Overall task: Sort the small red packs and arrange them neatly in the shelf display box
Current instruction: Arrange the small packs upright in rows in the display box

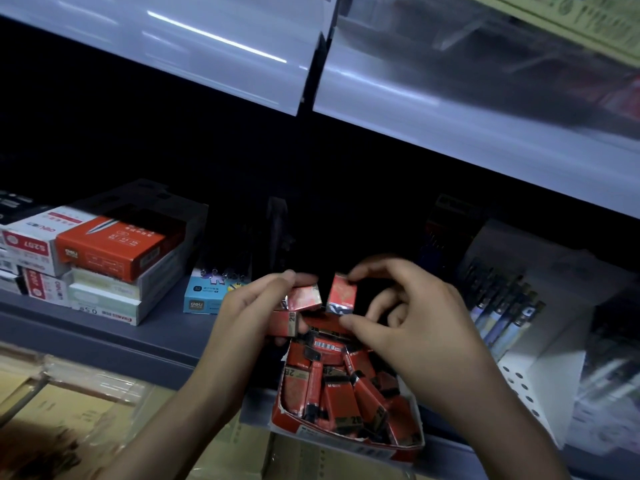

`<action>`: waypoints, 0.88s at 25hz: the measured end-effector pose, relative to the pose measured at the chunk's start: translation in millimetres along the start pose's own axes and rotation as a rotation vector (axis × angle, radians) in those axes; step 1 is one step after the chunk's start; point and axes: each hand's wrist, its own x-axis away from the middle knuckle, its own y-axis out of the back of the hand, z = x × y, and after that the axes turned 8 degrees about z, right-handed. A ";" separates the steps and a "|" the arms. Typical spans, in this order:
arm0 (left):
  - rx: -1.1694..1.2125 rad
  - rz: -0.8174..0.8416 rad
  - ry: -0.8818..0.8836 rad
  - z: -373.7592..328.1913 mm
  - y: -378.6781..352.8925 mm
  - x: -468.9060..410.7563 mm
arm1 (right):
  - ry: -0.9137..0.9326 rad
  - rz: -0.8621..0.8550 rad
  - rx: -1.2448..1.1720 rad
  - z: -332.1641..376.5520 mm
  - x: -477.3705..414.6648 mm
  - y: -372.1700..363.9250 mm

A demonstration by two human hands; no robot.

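Observation:
A red display box [346, 441] sits at the shelf's front edge, filled with several small red packs [343, 386] lying jumbled. My left hand [249, 313] grips two red packs [298, 306] stacked above the box's far end. Beside it, my right hand [408, 317] pinches a single red pack [342, 292] upright between forefinger and thumb. Both hands hover just over the box.
Stacked stationery boxes [104, 258] stand at the left of the shelf [145, 327], with a blue pack [207, 292] next to them. A white pen display [519, 327] stands at the right. An upper shelf [450, 109] overhangs. Cardboard cartons [69, 410] lie below.

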 end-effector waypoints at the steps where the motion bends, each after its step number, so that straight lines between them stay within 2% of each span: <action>1: -0.002 0.028 -0.017 -1.3 -0.9 1.3 | 0.023 -0.006 -0.031 2.6 -1.4 -5.3; 4: -0.020 0.031 -0.077 -2.7 -3.2 1.0 | 0.087 -0.007 -0.041 5.2 -5.0 -18.2; 7: 0.022 -0.019 -0.047 2.8 0.4 -2.5 | 0.044 0.014 -0.067 1.5 -7.2 -10.2; 10: 0.064 -0.068 -0.001 6.6 6.4 -3.8 | -0.071 -0.045 0.155 -11.8 -7.9 7.0; 12: 0.084 -0.093 0.011 8.9 8.1 -4.6 | -0.132 0.013 0.378 -18.7 -6.9 7.3; 14: 0.091 -0.102 0.019 9.8 7.2 -5.9 | -0.159 0.074 0.467 -22.5 -6.6 -2.1; 22: 0.094 -0.101 0.032 10.5 7.3 -6.3 | -0.293 0.314 0.464 -22.9 -6.2 -6.9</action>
